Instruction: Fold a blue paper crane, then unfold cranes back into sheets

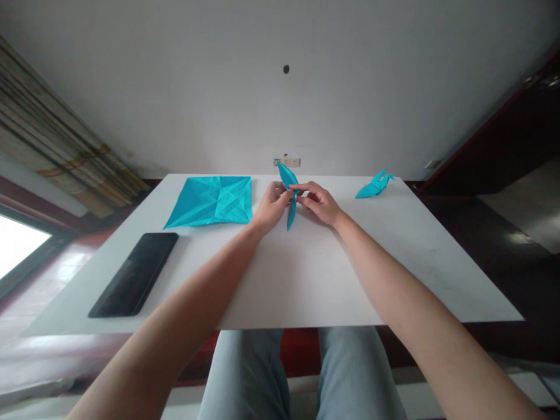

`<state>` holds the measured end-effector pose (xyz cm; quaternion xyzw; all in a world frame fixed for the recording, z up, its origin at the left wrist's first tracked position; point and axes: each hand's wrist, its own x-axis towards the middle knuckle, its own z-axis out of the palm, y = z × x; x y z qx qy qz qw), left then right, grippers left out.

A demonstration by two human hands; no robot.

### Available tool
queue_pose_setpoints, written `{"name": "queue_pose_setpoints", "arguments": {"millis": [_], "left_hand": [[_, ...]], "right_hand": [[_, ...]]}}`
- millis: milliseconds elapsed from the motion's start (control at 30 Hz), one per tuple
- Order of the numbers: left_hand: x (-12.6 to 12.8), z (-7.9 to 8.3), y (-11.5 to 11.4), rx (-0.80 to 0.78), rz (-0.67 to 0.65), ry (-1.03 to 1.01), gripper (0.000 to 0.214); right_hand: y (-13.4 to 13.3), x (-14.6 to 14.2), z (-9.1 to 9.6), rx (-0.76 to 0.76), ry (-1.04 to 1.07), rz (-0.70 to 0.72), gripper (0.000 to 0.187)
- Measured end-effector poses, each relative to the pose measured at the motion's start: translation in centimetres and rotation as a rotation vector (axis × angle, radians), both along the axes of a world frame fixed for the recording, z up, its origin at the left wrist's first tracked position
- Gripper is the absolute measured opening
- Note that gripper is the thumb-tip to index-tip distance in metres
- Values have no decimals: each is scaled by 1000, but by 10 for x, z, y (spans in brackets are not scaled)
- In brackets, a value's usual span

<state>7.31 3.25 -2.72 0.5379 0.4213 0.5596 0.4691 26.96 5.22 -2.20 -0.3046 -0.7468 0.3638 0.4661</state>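
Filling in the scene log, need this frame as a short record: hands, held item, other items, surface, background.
Left hand: fingers on the folded blue paper
Right hand: fingers on the same piece, from its right side
Held item: narrow, pointed at both ends, above the table
Far left of table: creased blue sheet, spread open
Near left: black flat slab, possibly a phone
Far right: blue paper bird, folded
Surface: white table
Background: pale wall, wall sockets, curtain at left
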Motion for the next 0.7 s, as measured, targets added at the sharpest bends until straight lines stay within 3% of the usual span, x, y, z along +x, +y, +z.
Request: {"name": "queue_pose_setpoints", "arguments": {"millis": [167, 333, 700], "left_hand": [[-1, 2, 1, -50, -47, -19, 5], [-5, 5, -5, -10, -22, 92, 4], [-2, -2, -2, -15, -173, -54, 11]], "right_hand": [[-1, 1, 3, -133, 103, -26, 56], [1, 2, 6, -187, 143, -68, 62], [5, 3, -2, -162, 158, -80, 64]]}}
